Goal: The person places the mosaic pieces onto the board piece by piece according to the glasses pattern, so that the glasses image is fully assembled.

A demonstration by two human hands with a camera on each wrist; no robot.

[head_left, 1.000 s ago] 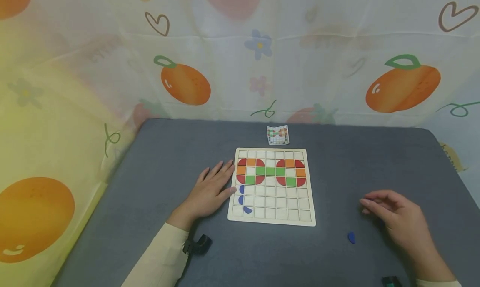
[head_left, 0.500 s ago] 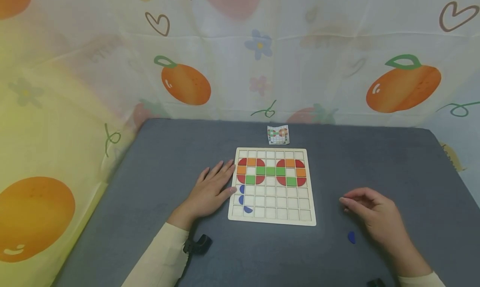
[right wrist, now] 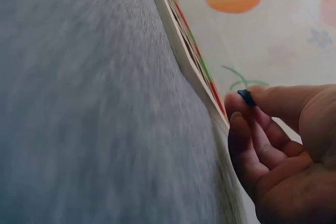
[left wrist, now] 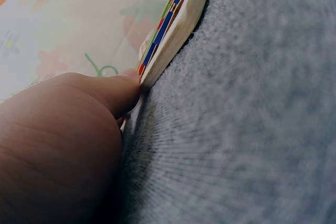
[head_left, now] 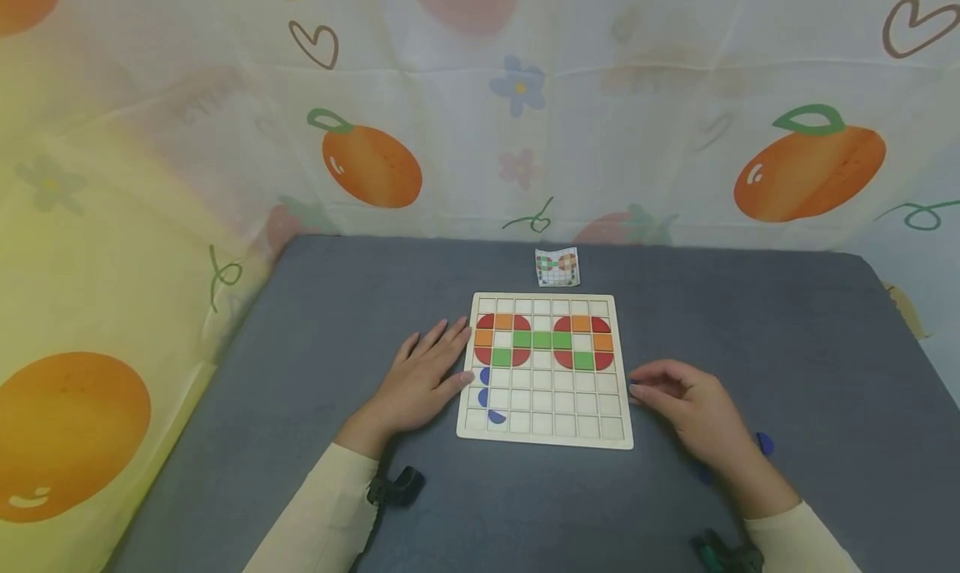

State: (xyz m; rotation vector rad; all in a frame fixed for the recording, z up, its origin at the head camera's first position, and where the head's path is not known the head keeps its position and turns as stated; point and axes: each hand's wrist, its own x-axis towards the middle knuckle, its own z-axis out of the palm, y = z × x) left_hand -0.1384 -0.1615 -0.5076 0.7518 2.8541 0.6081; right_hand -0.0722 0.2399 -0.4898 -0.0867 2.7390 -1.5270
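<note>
A white grid board (head_left: 542, 402) lies flat on the grey table. Red, orange and green pieces form two ring shapes joined by a green bar (head_left: 542, 340) across its upper half. Three blue half-round pieces (head_left: 483, 398) sit in the lower left squares. My left hand (head_left: 420, 390) lies spread on the table, its fingertips and thumb at the board's left edge. Close to the right edge, my right hand (head_left: 701, 411) pinches a small blue piece (right wrist: 245, 97) between thumb and finger; its full shape is hidden. Its other fingers are curled loosely.
Behind the board lies a small printed card (head_left: 557, 267) with a coloured pattern. One blue piece (head_left: 765, 443) rests on the table right of my right wrist; another blue piece (head_left: 705, 475) is partly hidden beside that wrist. A printed curtain (head_left: 600, 140) hangs behind the table.
My right hand has moved left across the table to the board's right edge, uncovering a blue piece on the table. My left hand and the board have stayed in place.
</note>
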